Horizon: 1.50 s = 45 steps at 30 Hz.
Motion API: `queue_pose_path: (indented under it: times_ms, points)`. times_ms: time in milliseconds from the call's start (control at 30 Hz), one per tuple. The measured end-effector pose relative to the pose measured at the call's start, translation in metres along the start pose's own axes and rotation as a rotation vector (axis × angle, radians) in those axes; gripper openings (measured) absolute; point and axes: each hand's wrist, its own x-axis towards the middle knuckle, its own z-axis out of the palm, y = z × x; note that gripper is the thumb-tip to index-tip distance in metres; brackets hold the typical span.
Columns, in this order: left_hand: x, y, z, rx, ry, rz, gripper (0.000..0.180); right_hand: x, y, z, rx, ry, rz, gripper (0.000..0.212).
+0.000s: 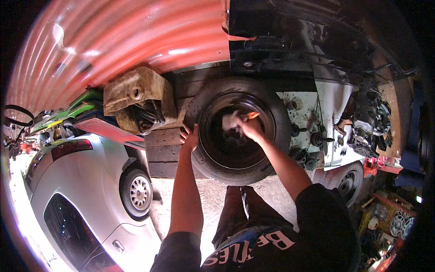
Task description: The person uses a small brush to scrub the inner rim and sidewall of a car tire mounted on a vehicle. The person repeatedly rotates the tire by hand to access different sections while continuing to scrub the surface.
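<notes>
A black tyre on a dark steel wheel rim (235,163) lies flat on a bench of wooden planks in front of me. My left hand (190,138) rests against the left side of the tyre, fingers spread apart. Over the middle of the wheel, my right hand (248,128) is closed around a tool with an orange end (253,115). A pale, motion-blurred part (230,121) shows beside the fingers, and its kind cannot be made out. The dark centre of the wheel is partly hidden by this hand.
A dirty tan plastic container (138,93) stands left of the tyre on the planks (164,144). Metal parts (369,120) lie at the right. Another wheel (348,181) stands below them. A silver car (86,190) is at the left. Red corrugated sheet (136,36) rises behind.
</notes>
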Motion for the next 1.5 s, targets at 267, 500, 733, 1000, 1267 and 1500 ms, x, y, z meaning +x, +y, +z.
queue_pose_path:
  times_ms: [267, 500, 733, 1000, 1267, 1500]
  points:
    - [0.011, 0.021, 0.006, 0.076, -0.043, 0.061, 0.068, 0.034, 0.028, 0.109, 0.663, 0.306, -0.006, 0.023]
    - [0.005, 0.007, 0.006, 0.026, -0.062, -0.019, 0.051, -0.035, 0.04, 0.022, -0.109, -0.726, -0.109, 0.017]
    - [0.001, 0.005, 0.003, 0.176, -0.057, 0.108, 0.05, 0.014, 0.007, -0.055, -0.437, -0.369, -0.201, 0.019]
    - [-0.004, 0.027, -0.001, 0.166, -0.049, 0.153, 0.05, 0.035, 0.029, 0.093, 0.711, 0.241, -0.022, 0.018]
    - [0.015, 0.015, 0.017, -0.011, -0.069, -0.051, 0.051, -0.031, 0.064, 0.025, 0.138, -0.468, 0.15, 0.02]
    - [0.021, -0.011, 0.019, 0.052, -0.052, -0.022, 0.095, 0.03, -0.005, 0.013, 0.247, 0.503, -0.059, 0.026]
